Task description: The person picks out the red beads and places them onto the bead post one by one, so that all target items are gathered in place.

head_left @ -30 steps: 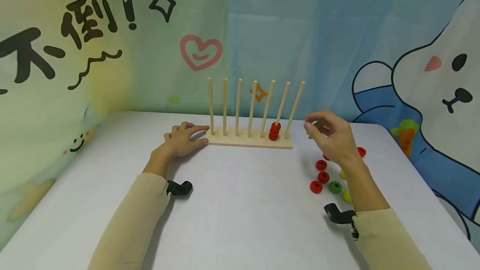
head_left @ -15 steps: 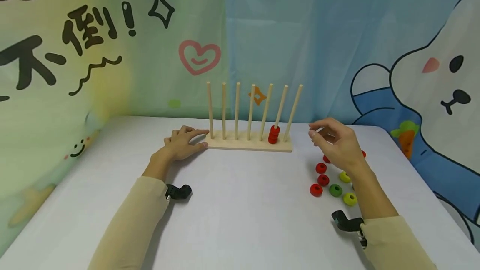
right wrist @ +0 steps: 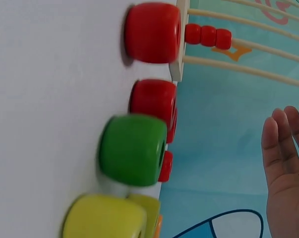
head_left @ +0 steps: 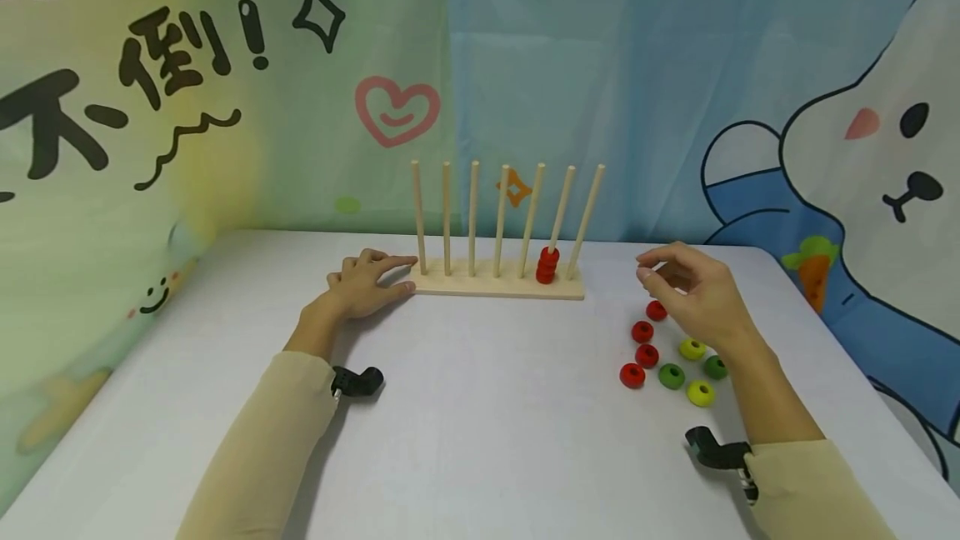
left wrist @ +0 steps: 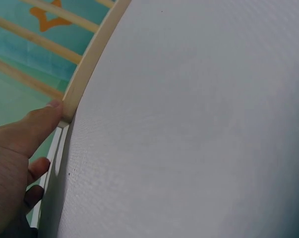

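A wooden peg stand (head_left: 498, 288) with several upright pegs stands toward the back of the table. Three red beads (head_left: 547, 265) are stacked on its second peg from the right. My left hand (head_left: 363, 283) holds the stand's left end, forefinger at the back corner and thumb at the front one; the left wrist view shows the thumb (left wrist: 37, 126) against the base. Over the loose beads, to the right of the stand, is my right hand (head_left: 693, 290). Its fingers are loosely bent with nothing between them, and in the right wrist view the fingers (right wrist: 283, 144) appear apart from the beads.
Loose beads lie on the white table (head_left: 495, 423) at the right: several red ones (head_left: 632, 376), green ones (head_left: 671, 376) and yellow ones (head_left: 701, 393). A printed cloth (head_left: 540, 65) hangs behind the table's back edge.
My right hand has moved right, away from the peg stand, uncovering more of the loose beads. The left hand stays at the stand's left end.
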{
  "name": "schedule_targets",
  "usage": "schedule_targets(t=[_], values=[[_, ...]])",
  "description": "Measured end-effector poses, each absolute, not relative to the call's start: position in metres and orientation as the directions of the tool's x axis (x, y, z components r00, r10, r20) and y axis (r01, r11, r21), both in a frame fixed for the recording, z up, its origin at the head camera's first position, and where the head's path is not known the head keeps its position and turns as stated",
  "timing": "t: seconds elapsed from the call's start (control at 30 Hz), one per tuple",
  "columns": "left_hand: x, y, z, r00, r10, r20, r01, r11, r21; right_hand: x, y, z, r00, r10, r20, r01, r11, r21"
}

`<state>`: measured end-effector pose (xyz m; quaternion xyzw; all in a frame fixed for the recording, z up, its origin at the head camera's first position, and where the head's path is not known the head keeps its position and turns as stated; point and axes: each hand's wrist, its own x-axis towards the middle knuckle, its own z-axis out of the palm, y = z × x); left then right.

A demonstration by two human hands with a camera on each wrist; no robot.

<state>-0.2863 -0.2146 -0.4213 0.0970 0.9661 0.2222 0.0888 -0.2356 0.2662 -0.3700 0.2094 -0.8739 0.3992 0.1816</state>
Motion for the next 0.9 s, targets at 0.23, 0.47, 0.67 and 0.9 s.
schedule_targets(t=[0.23, 0.47, 0.67, 0.9], values=[[-0.288, -0.214, -0.419, -0.966, 0.230, -0.117, 0.155, 0.879, 0.450, -0.234, 0.277, -0.373, -0.835, -0.230, 0.499, -0.520, 0.622, -0.585], [-0.287, -0.216, -0.423, -0.966, 0.233, -0.113, 0.161, 0.881, 0.444, -0.231, 0.287, -0.379, -0.869, -0.239, 0.434, -0.470, 0.674, -0.570], [-0.286, -0.216, -0.422, -0.967, 0.231, -0.108, 0.160, 0.879, 0.450, -0.232, 0.294, -0.385, -0.888, -0.243, 0.390, -0.437, 0.708, -0.555], [-0.286, -0.215, -0.423, -0.968, 0.226, -0.111, 0.154, 0.881, 0.448, -0.234, 0.301, -0.388, -0.912, -0.242, 0.332, -0.396, 0.732, -0.554]])
